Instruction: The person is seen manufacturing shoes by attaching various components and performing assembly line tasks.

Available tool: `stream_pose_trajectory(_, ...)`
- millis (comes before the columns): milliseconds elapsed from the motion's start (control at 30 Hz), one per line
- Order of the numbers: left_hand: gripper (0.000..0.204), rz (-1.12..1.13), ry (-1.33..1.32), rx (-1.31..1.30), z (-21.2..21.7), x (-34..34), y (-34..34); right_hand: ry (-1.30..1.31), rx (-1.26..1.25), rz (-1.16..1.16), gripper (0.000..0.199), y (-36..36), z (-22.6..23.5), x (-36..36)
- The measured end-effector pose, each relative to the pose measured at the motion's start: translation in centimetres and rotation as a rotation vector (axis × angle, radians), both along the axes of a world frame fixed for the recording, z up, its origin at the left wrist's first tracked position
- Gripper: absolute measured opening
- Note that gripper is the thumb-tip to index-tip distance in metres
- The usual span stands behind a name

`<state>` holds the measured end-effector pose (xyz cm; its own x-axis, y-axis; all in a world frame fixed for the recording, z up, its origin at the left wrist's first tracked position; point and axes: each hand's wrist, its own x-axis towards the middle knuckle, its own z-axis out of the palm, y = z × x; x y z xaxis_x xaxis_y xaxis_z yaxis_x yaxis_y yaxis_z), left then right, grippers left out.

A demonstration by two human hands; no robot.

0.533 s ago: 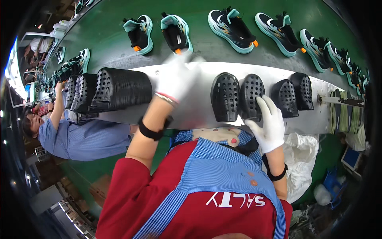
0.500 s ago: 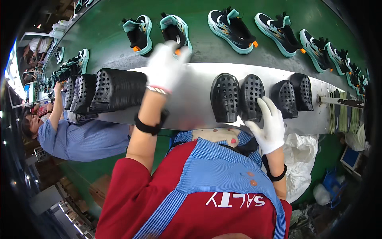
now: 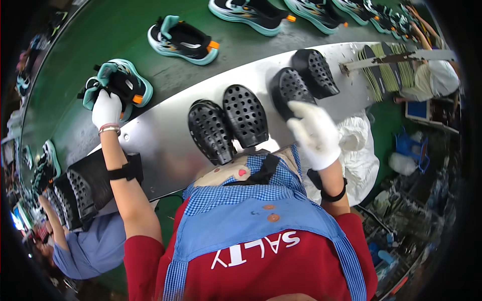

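My left hand (image 3: 107,108), in a white glove, is at the collar of a black and teal sneaker (image 3: 128,83) on the green belt at the left, its fingers closed there and partly hidden. A second sneaker is pressed close beside it. My right hand (image 3: 315,135), also gloved, hovers with fingers stretched out beside a black perforated shoe form (image 3: 291,86); I cannot tell whether they touch. Behind that stands another perforated form (image 3: 316,72). Two more, a left one (image 3: 211,131) and a right one (image 3: 245,115), lie side by side on the metal ledge (image 3: 170,125) before me.
A single sneaker (image 3: 183,40) sits farther along the green belt (image 3: 105,35), with several more in a row at the far right. More black forms (image 3: 103,175) stand at the ledge's left, near a co-worker in blue (image 3: 93,251). Green-edged flat pieces (image 3: 386,70) hang at the right.
The view has swung, shifting the ledge and shoes. My left hand, blurred above the belt earlier, is now at a sneaker's collar. My right hand has left the middle pair of forms for the right-hand pair.
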<state>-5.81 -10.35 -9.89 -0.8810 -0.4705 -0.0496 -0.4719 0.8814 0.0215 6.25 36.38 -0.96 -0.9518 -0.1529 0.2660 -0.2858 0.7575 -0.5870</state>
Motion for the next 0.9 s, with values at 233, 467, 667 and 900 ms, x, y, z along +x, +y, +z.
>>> stream_pose_trajectory(233, 0.040, -0.255, 0.065, 0.282, 1.2, -4.3, 11.9, 0.033, 0.169, -0.056, 0.025, 5.5, 0.5, -1.4)
stream_pose_trajectory(467, 0.042, -0.403, 0.016, 0.375, 3.3, -8.7, 21.0, -0.100, 0.251, 0.136, 0.032, 5.9, -0.6, -1.5)
stream_pose_trajectory(667, 0.042, -0.448, -0.015, 0.309, 4.0, -8.2, 20.9, -0.063, 0.403, 0.285, 0.033, 6.3, 0.0, -2.4)
stream_pose_trajectory(900, 0.045, -0.695, 0.303, 0.312, 4.9, -3.3, 18.5, -0.122, 0.401, 0.338, 0.043, 6.5, -1.4, -3.3)
